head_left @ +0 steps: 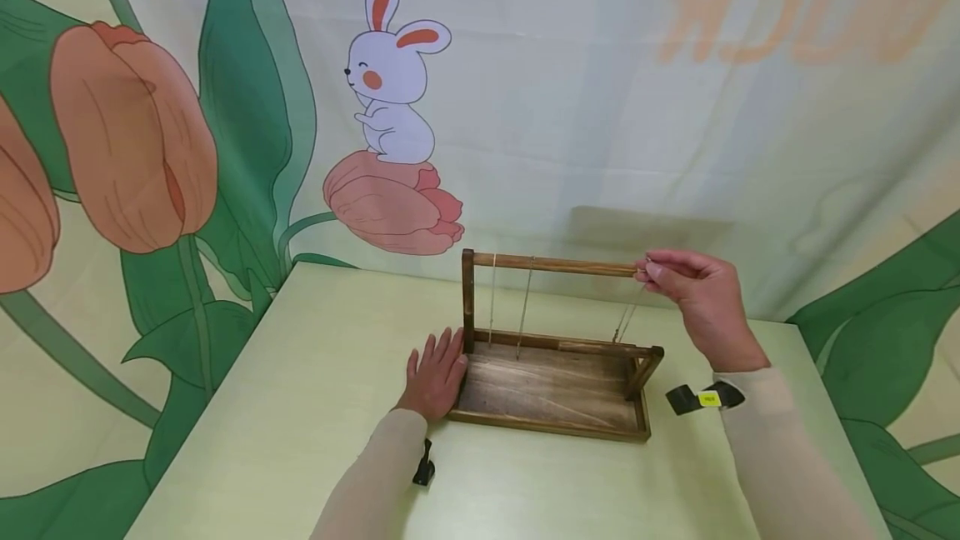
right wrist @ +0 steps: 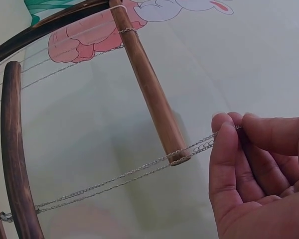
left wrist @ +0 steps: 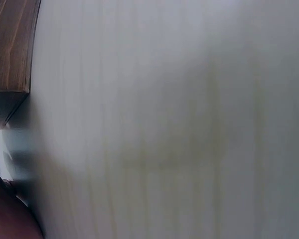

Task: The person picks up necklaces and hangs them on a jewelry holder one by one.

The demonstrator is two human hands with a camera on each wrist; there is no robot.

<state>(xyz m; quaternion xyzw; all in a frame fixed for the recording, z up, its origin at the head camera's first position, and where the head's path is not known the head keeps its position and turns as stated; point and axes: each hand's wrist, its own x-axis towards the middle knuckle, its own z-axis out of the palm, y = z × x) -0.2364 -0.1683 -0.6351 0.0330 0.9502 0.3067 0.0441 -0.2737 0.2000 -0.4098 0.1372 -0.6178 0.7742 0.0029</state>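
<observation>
A dark brown wooden jewelry stand (head_left: pixel 551 429) with a shallow tray base stands on the table. Its upper bar (head_left: pixel 562 265) runs from a left post to a free right end. Near that end my right hand (head_left: pixel 697 286) pinches a thin silver chain necklace (right wrist: pixel 203 146) between thumb and fingertips. In the right wrist view, the necklace's strands pass by the bar's tip and stretch down to the lower left. Other thin chains (right wrist: pixel 128 31) hang farther along the bar. With fingers extended, my left hand (head_left: pixel 435 377) rests on the table against the stand's left end.
The pale table (head_left: pixel 300 415) extends around the stand. Behind it hangs a curtain (head_left: pixel 525 148) printed with tulips and a rabbit. Black straps (head_left: pixel 423 469) are worn at both wrists. The left wrist view mostly shows blurred tabletop and a corner of dark wood (left wrist: pixel 10 50).
</observation>
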